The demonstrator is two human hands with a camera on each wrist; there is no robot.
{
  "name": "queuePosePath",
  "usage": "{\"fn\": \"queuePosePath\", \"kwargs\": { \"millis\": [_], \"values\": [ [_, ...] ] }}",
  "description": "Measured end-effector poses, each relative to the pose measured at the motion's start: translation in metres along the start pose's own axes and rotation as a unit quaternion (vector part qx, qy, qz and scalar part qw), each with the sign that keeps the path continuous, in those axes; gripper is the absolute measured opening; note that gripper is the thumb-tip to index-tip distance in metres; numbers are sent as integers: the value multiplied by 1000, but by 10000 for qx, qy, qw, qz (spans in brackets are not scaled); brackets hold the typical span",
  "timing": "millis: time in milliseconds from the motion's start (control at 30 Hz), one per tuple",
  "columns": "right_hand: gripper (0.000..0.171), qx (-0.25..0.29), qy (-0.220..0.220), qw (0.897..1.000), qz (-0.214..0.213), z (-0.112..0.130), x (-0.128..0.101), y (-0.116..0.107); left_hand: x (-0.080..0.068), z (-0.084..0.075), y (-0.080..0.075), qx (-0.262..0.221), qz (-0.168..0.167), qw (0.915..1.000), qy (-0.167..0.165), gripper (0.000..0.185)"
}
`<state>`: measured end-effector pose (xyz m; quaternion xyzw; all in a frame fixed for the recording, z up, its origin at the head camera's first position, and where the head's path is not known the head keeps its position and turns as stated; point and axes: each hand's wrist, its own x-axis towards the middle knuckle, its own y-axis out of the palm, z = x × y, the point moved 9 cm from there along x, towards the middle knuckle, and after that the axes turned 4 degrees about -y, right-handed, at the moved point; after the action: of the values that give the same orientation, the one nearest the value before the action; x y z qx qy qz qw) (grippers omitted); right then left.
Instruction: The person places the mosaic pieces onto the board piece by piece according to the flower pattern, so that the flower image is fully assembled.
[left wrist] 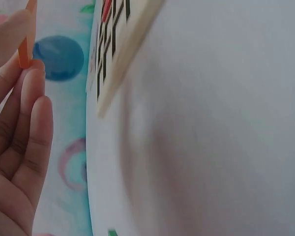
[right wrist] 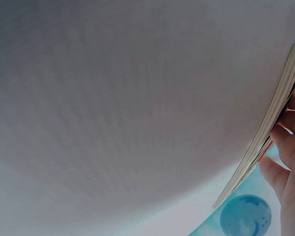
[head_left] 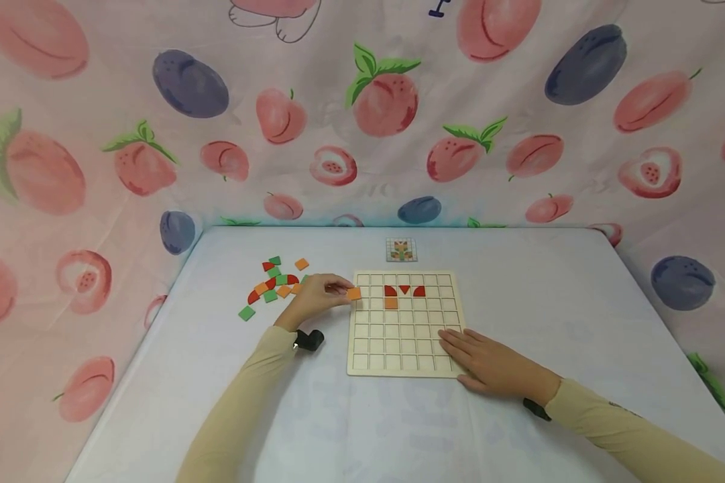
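One board (head_left: 408,345): three red pieces (head_left: 419,291), one orange tile (head_left: 391,304). Left hand (head_left: 317,294) pinching one flat orange square (head_left: 353,294); right hand (head_left: 496,363), fingers straight.

The white-covered bench (head_left: 549,288) bears a square, pale wooden grid board (head_left: 408,346), a small square card (head_left: 401,249) printed with a coloured pattern just beyond the board's far edge, and, to the board's left, a loose cluster of flat green squares (head_left: 246,313), orange squares (head_left: 302,264) and red curved-edged pieces (head_left: 253,297).
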<state>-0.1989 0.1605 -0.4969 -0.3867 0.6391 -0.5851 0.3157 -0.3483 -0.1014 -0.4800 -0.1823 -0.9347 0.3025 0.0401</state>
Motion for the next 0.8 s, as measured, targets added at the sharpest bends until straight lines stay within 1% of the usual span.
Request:
{"fn": "queuePosePath", "kwargs": {
  "millis": [267, 433, 600, 667, 800],
  "values": [
    [63, 217, 92, 9995, 216, -1, 1, 0, 17, -26, 33, 54, 344, 9991, 261, 27],
    [63, 285, 107, 9992, 245, 0, 2, -3, 26, -34, 49, 111, 530, 9982, 267, 25],
    [62, 277, 81, 9995, 118, 0, 2, -5, 33, -37, 62, 173, 745, 9967, 281, 24],
    [62, 305, 78, 9995, 96, 0, 1, -4, 36, -39, 67, 244, 849, 9955, 343, 24],
    [62, 380, 162, 9987, 284, -2, 1, 1, 41, -44, 77, 428, 1043, 9925, 462, 25]
  ]
}}
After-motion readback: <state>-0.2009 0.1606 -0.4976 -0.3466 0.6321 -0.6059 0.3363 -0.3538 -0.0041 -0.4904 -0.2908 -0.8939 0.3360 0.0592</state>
